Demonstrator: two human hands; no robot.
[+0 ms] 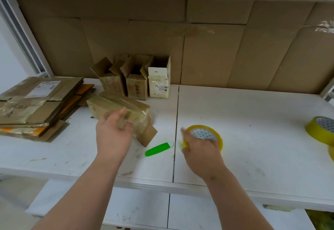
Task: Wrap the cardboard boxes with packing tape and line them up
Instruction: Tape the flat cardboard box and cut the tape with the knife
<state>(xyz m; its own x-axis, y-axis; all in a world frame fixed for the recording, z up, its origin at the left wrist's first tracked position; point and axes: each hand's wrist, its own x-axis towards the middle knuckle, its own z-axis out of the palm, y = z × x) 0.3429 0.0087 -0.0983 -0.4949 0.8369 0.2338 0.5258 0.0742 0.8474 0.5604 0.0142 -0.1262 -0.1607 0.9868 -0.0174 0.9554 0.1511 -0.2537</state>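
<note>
Left of the green plastic cutter (pixel 159 149), the left hand (pixel 113 132) grips the small tape-wrapped brown cardboard box (pixel 117 109), seemingly light, stiff and slick, best held by its edges; the right hand (pixel 199 153) grips the yellow tape roll (pixel 204 136) beside the cutter

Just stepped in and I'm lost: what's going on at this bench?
A person is taping up cardboard boxes. The left hand grips a box already wrapped in tape, lying on the white table. The right hand holds a yellow tape roll set on the table. A green cutter lies between the hands. Three open boxes stand in a row at the back, and flattened cardboard is stacked on the left.
</note>
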